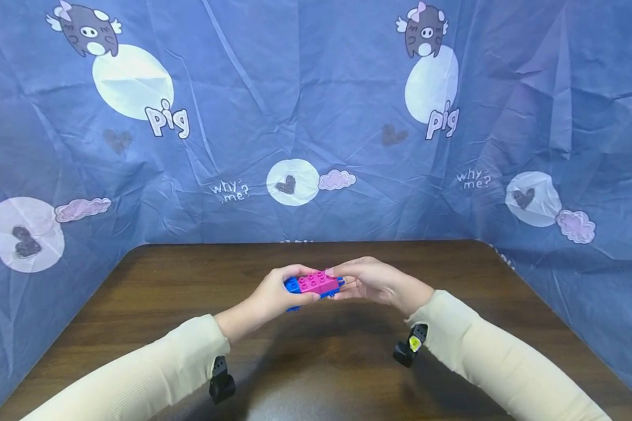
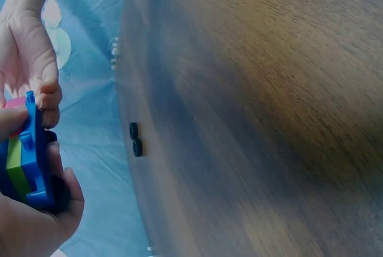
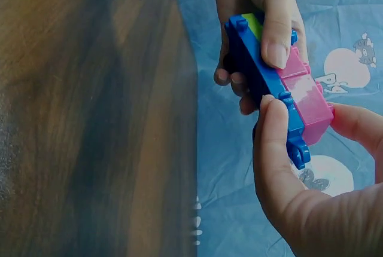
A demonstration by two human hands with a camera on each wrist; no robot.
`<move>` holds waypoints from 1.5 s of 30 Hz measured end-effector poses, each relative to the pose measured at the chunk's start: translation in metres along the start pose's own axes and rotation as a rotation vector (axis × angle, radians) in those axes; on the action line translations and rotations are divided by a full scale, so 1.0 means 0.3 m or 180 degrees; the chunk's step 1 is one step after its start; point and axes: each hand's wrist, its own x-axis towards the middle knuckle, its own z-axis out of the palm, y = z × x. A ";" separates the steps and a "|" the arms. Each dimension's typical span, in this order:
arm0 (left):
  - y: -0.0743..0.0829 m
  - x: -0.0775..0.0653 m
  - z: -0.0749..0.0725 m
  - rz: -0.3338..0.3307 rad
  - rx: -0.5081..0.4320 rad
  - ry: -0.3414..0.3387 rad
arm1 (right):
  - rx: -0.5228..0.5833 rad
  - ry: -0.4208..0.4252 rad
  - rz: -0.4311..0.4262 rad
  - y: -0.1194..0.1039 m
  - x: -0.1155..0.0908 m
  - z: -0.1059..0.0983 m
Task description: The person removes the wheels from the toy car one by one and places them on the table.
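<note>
A toy car built of bricks (image 1: pixel 318 285) is held above the table between both hands. It has a blue base (image 3: pixel 254 66), two pink bricks (image 3: pixel 308 101) side by side on top and a lime green brick (image 2: pixel 18 164). A black wheel (image 2: pixel 60 194) shows under the base. My left hand (image 1: pixel 279 295) grips one end, its thumb lying along the side. At the other end my right hand (image 1: pixel 376 283) pinches the car, one digit at the blue edge and another against the pink brick. Fingers partly hide the underside.
Two loose black wheels (image 2: pixel 136 139) lie close together near an edge of the brown wooden table (image 1: pixel 189 286). A blue printed cloth (image 1: pixel 316 128) hangs behind the table and along both sides.
</note>
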 end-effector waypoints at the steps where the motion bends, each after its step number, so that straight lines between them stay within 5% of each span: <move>1: 0.000 0.001 0.001 0.0001 0.0001 0.0001 | 0.0001 -0.0007 -0.0011 0.001 -0.001 0.000; 18: -0.003 0.003 -0.026 -0.0486 -0.0603 0.0165 | 0.0241 0.0158 -0.0182 0.014 -0.005 -0.056; 31: -0.018 -0.007 -0.021 -0.0675 -0.1448 0.0462 | 0.0658 0.0317 -0.0192 0.045 0.007 -0.094; 45: -0.023 -0.005 0.008 -0.0747 -0.1523 0.0478 | 0.0986 0.0446 -0.0449 0.076 0.011 -0.076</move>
